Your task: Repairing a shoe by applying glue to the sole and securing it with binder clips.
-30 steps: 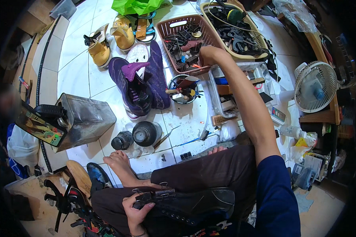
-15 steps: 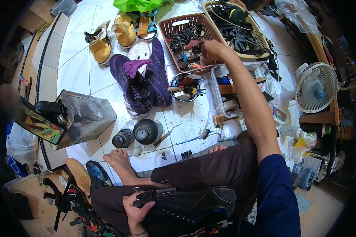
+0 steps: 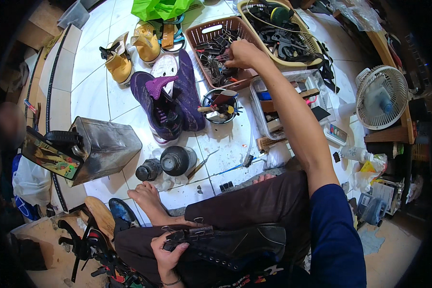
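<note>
A black shoe lies across my lap with black binder clips along its edge. My left hand is closed around its left end, over the clips. My right arm stretches up to the brown perforated basket full of black clips and small pieces, where my right hand has its fingers bent down among them; what they hold is hidden. Beside that basket stand a round container of tools, a clear box and a purple shoe.
Around me are yellow shoes, a cream basket, a green bag, a metal can, dark jars, a white fan, bottles and bags. My bare left foot rests on the tiled floor.
My right hand has moved up and left within the brown basket, from its near right part toward the middle. My left hand still holds the shoe in my lap.
</note>
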Demonstrator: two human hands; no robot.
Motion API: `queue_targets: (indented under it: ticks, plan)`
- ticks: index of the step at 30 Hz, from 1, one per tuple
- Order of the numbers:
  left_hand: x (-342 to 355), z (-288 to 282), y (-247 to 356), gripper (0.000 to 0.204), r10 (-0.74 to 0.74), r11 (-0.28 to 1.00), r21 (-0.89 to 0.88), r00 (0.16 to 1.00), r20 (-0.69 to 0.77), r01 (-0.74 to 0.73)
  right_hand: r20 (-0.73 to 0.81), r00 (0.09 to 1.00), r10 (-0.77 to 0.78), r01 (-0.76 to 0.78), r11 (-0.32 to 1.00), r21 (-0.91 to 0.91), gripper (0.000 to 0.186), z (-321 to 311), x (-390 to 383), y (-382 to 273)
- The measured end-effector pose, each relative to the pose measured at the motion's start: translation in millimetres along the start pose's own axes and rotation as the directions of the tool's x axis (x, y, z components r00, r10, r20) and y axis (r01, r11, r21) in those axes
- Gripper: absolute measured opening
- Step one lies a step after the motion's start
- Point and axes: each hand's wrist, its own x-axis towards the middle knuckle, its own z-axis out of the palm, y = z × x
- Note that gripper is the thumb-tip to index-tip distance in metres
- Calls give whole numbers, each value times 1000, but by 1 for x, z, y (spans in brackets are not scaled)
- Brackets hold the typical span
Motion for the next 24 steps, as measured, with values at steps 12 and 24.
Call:
queue_targets:
  ticks: [12,24]
  plan:
    - [0,2,1,28,-2,999,-34,1000,-31,1,-12,984,175,-175,985,9,35,33,46,-46]
    - [-19,1,-13,13,86,992,-89,996,-15,-87,-260,963,-72,137,961,242,24,-94,-22,-8]
